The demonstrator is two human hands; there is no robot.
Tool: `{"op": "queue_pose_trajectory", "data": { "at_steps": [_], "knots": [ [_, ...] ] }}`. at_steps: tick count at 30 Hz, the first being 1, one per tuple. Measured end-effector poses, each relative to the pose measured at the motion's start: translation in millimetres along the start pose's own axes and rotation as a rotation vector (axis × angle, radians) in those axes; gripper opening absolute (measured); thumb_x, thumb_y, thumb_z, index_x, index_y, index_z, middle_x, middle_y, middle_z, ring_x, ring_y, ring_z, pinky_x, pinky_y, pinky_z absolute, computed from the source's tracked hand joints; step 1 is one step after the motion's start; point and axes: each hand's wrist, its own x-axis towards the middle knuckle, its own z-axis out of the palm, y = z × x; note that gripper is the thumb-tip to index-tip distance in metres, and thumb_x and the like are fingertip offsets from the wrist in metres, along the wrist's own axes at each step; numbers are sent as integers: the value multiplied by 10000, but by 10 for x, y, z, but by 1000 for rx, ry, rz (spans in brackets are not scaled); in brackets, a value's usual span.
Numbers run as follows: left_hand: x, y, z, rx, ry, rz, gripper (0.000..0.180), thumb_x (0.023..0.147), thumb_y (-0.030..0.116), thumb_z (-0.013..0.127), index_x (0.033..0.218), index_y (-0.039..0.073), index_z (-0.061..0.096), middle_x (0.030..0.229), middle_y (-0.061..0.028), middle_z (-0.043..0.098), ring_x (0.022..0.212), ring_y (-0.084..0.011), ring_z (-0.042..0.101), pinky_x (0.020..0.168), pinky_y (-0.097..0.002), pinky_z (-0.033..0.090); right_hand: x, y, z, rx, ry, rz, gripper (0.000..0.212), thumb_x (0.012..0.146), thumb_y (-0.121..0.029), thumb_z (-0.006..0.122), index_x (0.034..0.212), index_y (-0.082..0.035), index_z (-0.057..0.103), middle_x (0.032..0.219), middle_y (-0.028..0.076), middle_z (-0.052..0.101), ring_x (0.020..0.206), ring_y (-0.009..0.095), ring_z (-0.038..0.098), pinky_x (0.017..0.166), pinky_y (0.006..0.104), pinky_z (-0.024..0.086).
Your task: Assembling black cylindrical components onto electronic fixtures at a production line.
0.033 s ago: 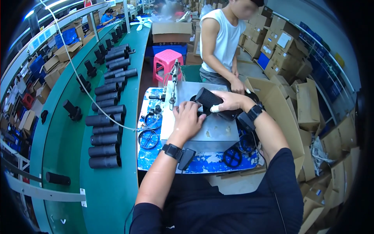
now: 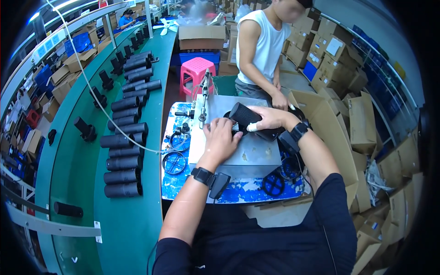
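Observation:
In my right hand (image 2: 270, 118) is a black mesh-textured cylinder (image 2: 244, 113), tilted over a metal box (image 2: 220, 162), the fingers wrapped around it. My left hand (image 2: 222, 141) presses close to its lower end, thumb and fingers bent around a black round part (image 2: 239, 130); the hands hide much of that part. A small metal air-cylinder fixture (image 2: 204, 103) rises from the box just beyond my left fingers.
The box stands on a worn blue-and-white tabletop (image 2: 238, 189) with black rings (image 2: 174, 163). Black cylinders (image 2: 123, 190) line the green conveyor bench (image 2: 110, 238) at left. A co-worker (image 2: 259, 50) stands across, by an open carton (image 2: 316, 107). A pink stool (image 2: 197, 68) is behind.

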Motion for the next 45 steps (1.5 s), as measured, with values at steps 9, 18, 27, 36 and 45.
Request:
{"op": "queue_pose_trajectory", "data": {
  "at_steps": [9, 18, 27, 36, 45],
  "knots": [
    [49, 35, 48, 6, -13, -17, 205, 955, 292, 758, 1117, 170, 793, 1287, -87, 609, 1354, -332, 493, 1131, -614, 297, 90, 202, 0, 34, 6, -54, 928, 878, -405, 860, 1610, -20, 437, 1426, 155, 647, 1269, 234, 599, 1129, 366, 457],
    [88, -47, 76, -15, -96, -24, 143, 969, 249, 733, 1091, 234, 805, 1283, -47, 636, 1407, -333, 476, 1198, -759, 208, 75, 191, 54, 125, -14, -81, 882, 853, -459, 851, 1531, -16, 500, 1380, 186, 660, 1260, 281, 617, 1108, 375, 463],
    [91, -49, 63, -67, -114, -38, 153, 978, 223, 720, 1105, 240, 804, 1295, -25, 646, 1430, -342, 461, 1204, -780, 181, 29, 112, 28, 112, -4, -48, 890, 848, -459, 852, 1533, -17, 494, 1378, 193, 661, 1251, 292, 625, 1103, 385, 471],
    [29, -18, 57, 26, -71, 0, 229, 969, 174, 702, 1185, 218, 763, 1265, -34, 663, 1408, -379, 496, 1178, -799, 236, -249, -72, 48, -259, 54, -121, 877, 795, -394, 856, 1510, -6, 527, 1334, 252, 681, 1210, 395, 676, 1053, 436, 527],
    [13, -12, 55, 123, -54, 73, 175, 941, 160, 688, 1090, 179, 777, 1216, -34, 673, 1391, -390, 517, 1160, -815, 257, -409, -264, 122, -360, 12, -257, 853, 726, -370, 851, 1451, -11, 582, 1236, 212, 709, 1119, 415, 700, 980, 479, 559]
  ]
}}
